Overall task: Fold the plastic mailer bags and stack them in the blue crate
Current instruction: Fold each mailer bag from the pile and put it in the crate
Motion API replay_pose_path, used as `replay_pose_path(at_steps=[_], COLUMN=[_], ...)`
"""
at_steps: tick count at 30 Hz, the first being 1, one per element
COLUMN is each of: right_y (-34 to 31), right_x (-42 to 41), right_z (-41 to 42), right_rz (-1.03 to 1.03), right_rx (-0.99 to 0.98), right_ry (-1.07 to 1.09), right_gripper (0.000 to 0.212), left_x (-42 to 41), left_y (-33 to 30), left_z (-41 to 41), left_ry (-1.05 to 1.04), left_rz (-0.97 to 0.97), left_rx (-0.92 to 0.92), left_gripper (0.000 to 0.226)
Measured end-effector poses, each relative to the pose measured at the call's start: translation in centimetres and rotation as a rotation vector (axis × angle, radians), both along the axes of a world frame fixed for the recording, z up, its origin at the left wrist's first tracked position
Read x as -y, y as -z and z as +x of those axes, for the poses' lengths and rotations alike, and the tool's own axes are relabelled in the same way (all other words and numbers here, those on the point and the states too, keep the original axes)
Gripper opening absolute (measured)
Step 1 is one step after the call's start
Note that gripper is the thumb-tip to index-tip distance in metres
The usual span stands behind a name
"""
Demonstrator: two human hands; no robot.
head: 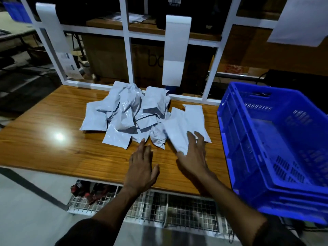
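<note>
Right hand (192, 157) on 1 mailer bag (179, 130), fingers (190, 137) spread, gripping nothing; left hand (142, 164) flat, empty (hovering near pile (127, 112)). Slide bag clear — then fold.

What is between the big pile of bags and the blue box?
In the head view, only bare wooden table lies between the pile of bags and the blue crate; nothing else sits there.
</note>
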State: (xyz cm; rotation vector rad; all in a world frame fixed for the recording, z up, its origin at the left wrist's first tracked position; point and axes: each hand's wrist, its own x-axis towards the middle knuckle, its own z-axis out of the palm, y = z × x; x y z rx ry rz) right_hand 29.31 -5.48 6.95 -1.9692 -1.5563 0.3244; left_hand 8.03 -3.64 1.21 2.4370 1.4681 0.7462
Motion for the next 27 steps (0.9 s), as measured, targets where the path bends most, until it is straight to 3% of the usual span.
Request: replay_pose_path(at_steps=[5,7,10,13,15,18,20,23,27], right_y=[3.0,3.6,3.3,2.6,2.8,4.0,4.6,5.2,5.4], right_x=[5.7,6.2,5.8,5.3,5.2,5.7,5.9,6.1,6.3], right_z=[0.9,2.2,3.2,1.8,0.6,-0.3,-0.3,-0.4,-0.5], right_rz=[-0.025,-0.12,-0.204,-0.233,-0.189,-0.241,-0.22,-0.149,-0.108], right_rx=[0.012,0.096,0.265,0.215,0.188,0.353,0.421,0.519,0.602], right_ry=[-0.418,-0.515,-0.599,-0.502,-0.391,-0.399,-0.372,-0.323,-0.313], right_gripper=[0.078,0.078,0.075,0.071,0.074,0.087,0.082,0.064,0.056], left_x=[0.6,1.6,2.9,3.2,2.9,2.8,2.8,3.1,3.1], left_y=[0.4,0.7,0.5,-0.2,-0.7,-0.8,-0.3,0.2,0.5], left_z=[-0.8,-1.0,-0.3,1.7,3.3,4.4,4.4,4.3,4.4], left_ry=[0.062,0.025,0.0,0.083,0.126,0.162,0.162,0.161,0.15], left_rz=[0.082,0.085,0.172,0.187,0.106,-0.048,-0.096,-0.091,-0.12], left_rx=[0.35,0.375,0.134,-0.074,-0.176,-0.315,-0.363,-0.394,-0.414], left_gripper=[0.064,0.058,0.049,0.049,0.057,0.078,0.086,0.083,0.079])
